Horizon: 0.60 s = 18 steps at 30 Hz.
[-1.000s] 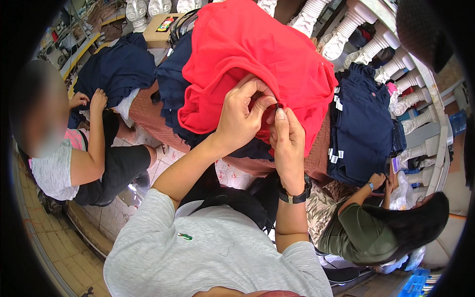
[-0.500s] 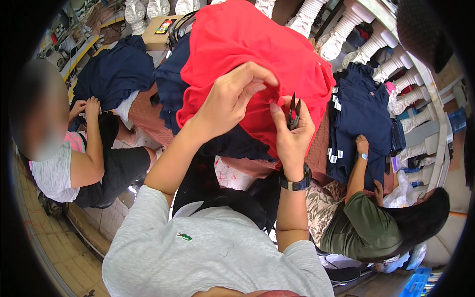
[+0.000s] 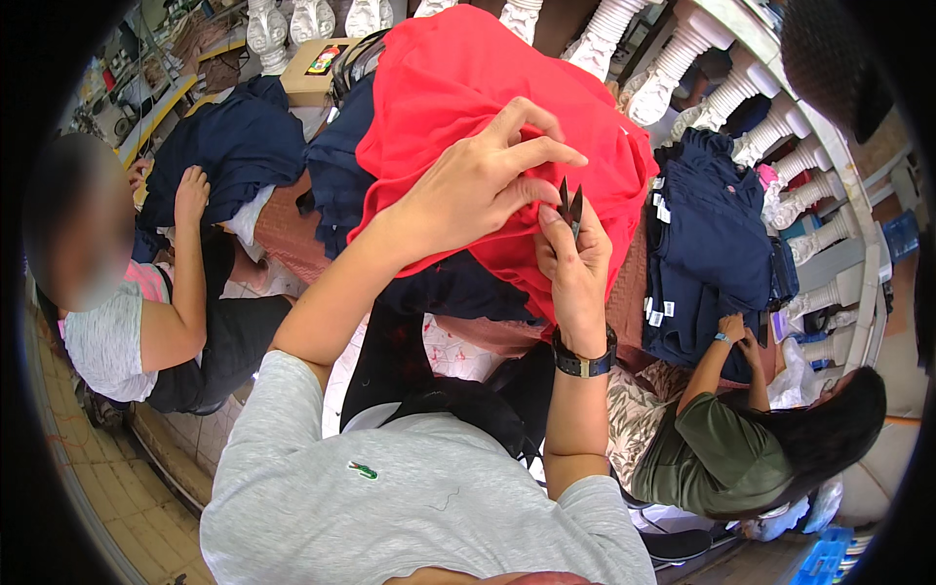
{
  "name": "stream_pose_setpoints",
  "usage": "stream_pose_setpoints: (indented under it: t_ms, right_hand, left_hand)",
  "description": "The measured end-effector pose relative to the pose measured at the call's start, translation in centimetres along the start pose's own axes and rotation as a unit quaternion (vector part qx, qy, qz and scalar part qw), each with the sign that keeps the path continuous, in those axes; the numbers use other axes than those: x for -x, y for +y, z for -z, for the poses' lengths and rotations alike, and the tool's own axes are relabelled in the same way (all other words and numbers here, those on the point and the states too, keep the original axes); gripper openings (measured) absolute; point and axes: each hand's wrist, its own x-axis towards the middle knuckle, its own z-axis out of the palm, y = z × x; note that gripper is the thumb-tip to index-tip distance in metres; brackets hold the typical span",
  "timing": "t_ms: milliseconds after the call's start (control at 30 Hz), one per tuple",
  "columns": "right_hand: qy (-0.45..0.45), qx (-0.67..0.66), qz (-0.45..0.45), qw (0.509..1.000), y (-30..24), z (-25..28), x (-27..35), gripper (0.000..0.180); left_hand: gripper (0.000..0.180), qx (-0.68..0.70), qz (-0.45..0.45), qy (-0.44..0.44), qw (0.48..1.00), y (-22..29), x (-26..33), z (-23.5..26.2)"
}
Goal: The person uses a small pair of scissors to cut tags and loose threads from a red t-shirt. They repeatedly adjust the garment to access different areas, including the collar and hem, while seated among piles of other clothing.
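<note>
A red fabric garment (image 3: 458, 88) lies heaped over a dark navy pile in front of me. My right hand (image 3: 579, 268) is closed round a small pair of dark thread snips (image 3: 572, 205), whose pointed blades stick up apart past the thumb. Red cloth hangs behind and below that hand; whether its fingers also pinch some cannot be made out. Just left of the blades, my left hand (image 3: 478, 190) hovers over the garment, its fingers curved and spread. The left thumb tip comes close to the snips, and nothing shows between those fingers.
Navy garments (image 3: 229, 132) lie at the left, under a co-worker's hands. At the right, another person handles a stack of tagged navy garments (image 3: 707, 234). A brown cloth (image 3: 292, 219) covers the table. White balusters (image 3: 673, 73) line the far side, near a cardboard box (image 3: 314, 68).
My left fingers have opened and moved slightly right, away from the bit of red cloth they were at. The right hand keeps the snips. Both co-workers' hands have shifted on the navy garments.
</note>
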Motion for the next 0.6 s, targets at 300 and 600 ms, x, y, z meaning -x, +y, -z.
stream_pose_setpoints:
  t_ms: [300,600]
  right_hand:
    - [0.087,0.169,0.098,0.977,-1.1,-0.6,-0.5,0.013]
    - [0.027,0.003,0.043,0.999,-1.8,0.9,-0.3,0.014]
  left_hand:
    - [0.015,0.096,0.138,-0.06,0.984,-0.3,0.5,1.1]
    - [0.019,0.068,0.033,0.096,0.993,0.2,2.6,-0.4]
